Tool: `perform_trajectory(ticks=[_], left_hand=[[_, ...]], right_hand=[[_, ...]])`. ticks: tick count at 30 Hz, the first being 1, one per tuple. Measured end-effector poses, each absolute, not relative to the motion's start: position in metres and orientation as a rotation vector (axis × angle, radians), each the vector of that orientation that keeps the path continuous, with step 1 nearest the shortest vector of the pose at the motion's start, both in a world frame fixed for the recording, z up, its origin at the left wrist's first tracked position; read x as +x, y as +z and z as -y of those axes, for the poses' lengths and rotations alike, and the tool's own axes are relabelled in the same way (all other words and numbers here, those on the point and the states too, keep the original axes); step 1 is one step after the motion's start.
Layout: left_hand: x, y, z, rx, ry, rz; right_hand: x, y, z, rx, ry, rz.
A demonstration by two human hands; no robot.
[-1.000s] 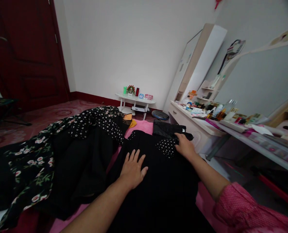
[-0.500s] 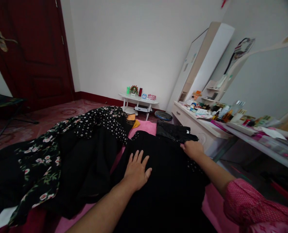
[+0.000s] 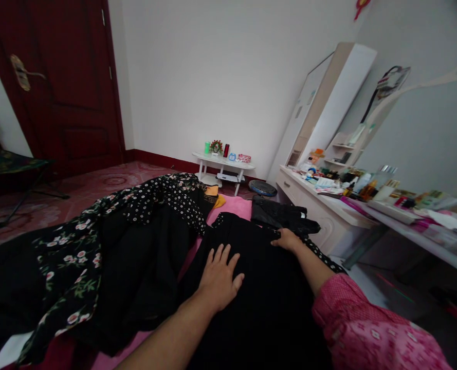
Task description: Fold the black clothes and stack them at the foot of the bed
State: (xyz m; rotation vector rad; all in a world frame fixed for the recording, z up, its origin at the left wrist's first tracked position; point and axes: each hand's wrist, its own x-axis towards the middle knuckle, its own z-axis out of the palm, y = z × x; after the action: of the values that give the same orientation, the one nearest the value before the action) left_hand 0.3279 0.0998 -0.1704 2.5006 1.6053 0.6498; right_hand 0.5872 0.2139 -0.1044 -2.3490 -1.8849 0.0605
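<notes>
A black garment with white-dotted trim lies spread out on the pink cloth in front of me. My left hand rests flat on its middle, fingers spread. Near its far right edge, my right hand has its fingers drawn together on the black fabric, and the fingertips are partly hidden. A white-dotted strip, seemingly a sleeve, sticks out past my right forearm. Left of the garment lies a heap of black clothes with a floral piece and a dotted piece.
Beyond the right hand lies a folded dark garment. A dressing table crowded with bottles stands at the right, beside a mirror. A small white table stands by the far wall, a folding chair at left.
My right hand has moved left along the garment's far edge, and the dotted strip now extends out to the right. The left hand stays flat on the fabric. The view has shifted slightly.
</notes>
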Motion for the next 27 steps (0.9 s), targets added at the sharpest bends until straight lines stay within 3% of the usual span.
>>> perform_trajectory(ticks=[3,6,11,14,21,27], left_hand=[[0.327,-0.169,-0.101,2.468,0.711,-1.599],[0.324,-0.161,-0.101,2.335,0.817,-1.642],[0.319,-0.135,-0.101,2.136,1.275,-1.732],[0.316,-0.13,-0.106,2.305,1.211,-1.686],[0.297,-0.133,-0.114,2.516,0.586,-1.593],[0.274,-0.104,-0.11,2.516,0.252,-1.614]], right_hand=[[0.568,-0.096,-0.174,-2.098,-0.099,1.873],[0.548,-0.1,-0.114,-1.493,-0.262,2.036],[0.539,-0.124,-0.036,-0.934,-0.188,2.531],[0.538,-0.133,-0.018,-0.963,-0.114,2.516],[0.546,-0.13,-0.018,-1.157,0.187,2.207],[0.598,-0.151,-0.05,-1.567,-0.117,1.906]])
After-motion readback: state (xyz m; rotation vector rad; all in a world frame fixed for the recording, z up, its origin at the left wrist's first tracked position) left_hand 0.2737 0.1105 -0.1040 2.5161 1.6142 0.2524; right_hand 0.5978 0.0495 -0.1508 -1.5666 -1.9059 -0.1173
